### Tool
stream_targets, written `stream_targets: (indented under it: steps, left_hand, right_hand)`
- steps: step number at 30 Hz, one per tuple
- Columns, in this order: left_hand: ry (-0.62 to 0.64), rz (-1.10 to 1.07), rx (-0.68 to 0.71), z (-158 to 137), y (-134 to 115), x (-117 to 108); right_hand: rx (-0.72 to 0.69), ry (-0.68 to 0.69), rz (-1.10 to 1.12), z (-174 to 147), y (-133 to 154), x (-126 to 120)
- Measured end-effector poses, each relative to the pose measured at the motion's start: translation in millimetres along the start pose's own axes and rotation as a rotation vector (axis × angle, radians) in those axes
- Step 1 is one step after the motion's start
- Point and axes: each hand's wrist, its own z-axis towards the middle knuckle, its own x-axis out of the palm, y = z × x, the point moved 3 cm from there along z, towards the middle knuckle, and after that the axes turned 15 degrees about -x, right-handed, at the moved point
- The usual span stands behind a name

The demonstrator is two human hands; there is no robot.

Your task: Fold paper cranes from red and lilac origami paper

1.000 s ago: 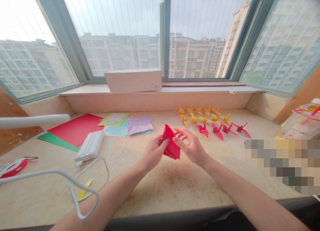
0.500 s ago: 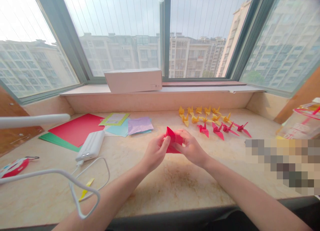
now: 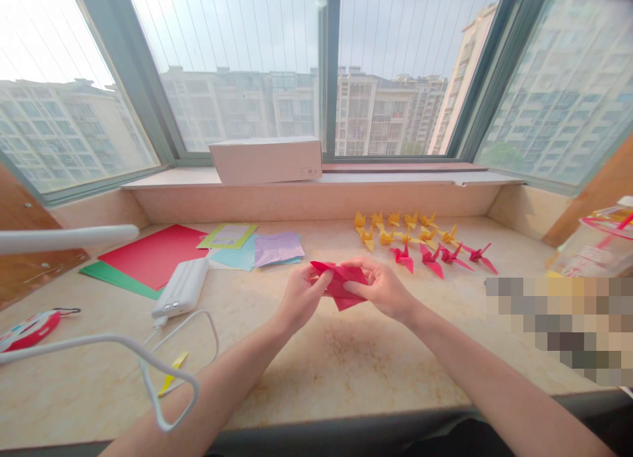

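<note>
A partly folded piece of red origami paper (image 3: pixel 346 297) is held between both hands above the counter. My left hand (image 3: pixel 305 291) pinches its left side, thumb on the near face, and one red point sticks out over that thumb. On the other side, my right hand (image 3: pixel 383 287) grips the paper with the thumb pressed on its front and the fingers behind. A lower corner hangs down between the hands. Beyond my right hand stand several red paper cranes (image 3: pixel 432 260), with several yellow paper cranes (image 3: pixel 387 238) in rows behind them.
At left lie red paper sheets (image 3: pixel 157 252), green sheets (image 3: pixel 121 280), a purple sheet (image 3: pixel 278 249) and a white power bank (image 3: pixel 182 287). Its white cable (image 3: pixel 163 414) loops near my left forearm. A white box (image 3: pixel 267 163) rests on the sill; a plastic cup (image 3: pixel 598 243) stands right.
Both hands have turned the red paper. Its upright point now tips to the left, and a corner shows lower between the hands.
</note>
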Motion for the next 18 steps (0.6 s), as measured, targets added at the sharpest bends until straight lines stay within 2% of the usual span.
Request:
stream_targets:
  steps: [2,7,13,18]
  left_hand:
    - [-0.055,0.025,0.015,1.1,-0.3,-3.1]
    - [-0.032,0.041,0.026,4.5,3.1,-6.7]
    - [-0.162,0.063,0.048,4.6,4.1,-9.5]
    - [-0.065,-0.078,-0.009,0.1,-2.1,-3.6]
  right_hand:
    - [0.027,0.027,0.004,-0.9,0.2,0.5]
    - [0.081,-0.030,0.063,-1.9,-0.5,0.1]
    - [0.053,-0.001,0.086,-2.2,0.5,3.2]
    - [0.051,-0.047,0.062,-0.6,-0.1,-2.1]
